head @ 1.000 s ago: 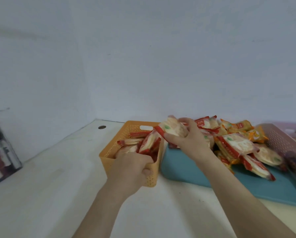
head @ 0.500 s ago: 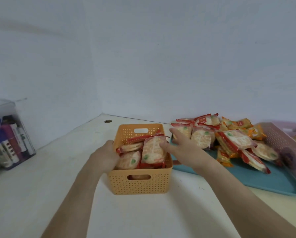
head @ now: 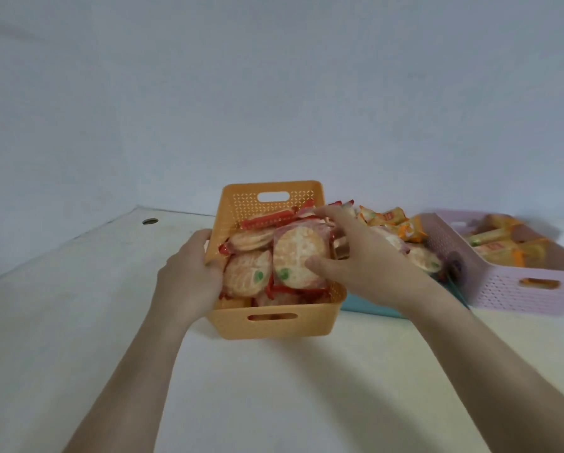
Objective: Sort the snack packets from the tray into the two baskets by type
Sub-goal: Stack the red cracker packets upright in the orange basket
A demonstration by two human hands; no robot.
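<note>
An orange basket (head: 274, 325) stands in the middle of the table, full of red-edged round cracker packets. My left hand (head: 189, 273) grips its left wall. My right hand (head: 362, 256) reaches in from the right and holds one upright red cracker packet (head: 298, 253) between thumb and fingers at the basket's right side. Behind that hand lies the teal tray (head: 365, 305), mostly hidden, with orange packets (head: 392, 222) and more red ones on it. A pink basket (head: 503, 289) at the right holds orange packets (head: 496, 246).
The white table meets grey walls at the back and left. A small round hole (head: 150, 221) sits in the tabletop at the far left. The pink basket touches the tray's right side.
The view swung right and closer, so the pen box left the frame. My right hand went from touching the packet's side to holding it over the basket. My left hand stays on the basket.
</note>
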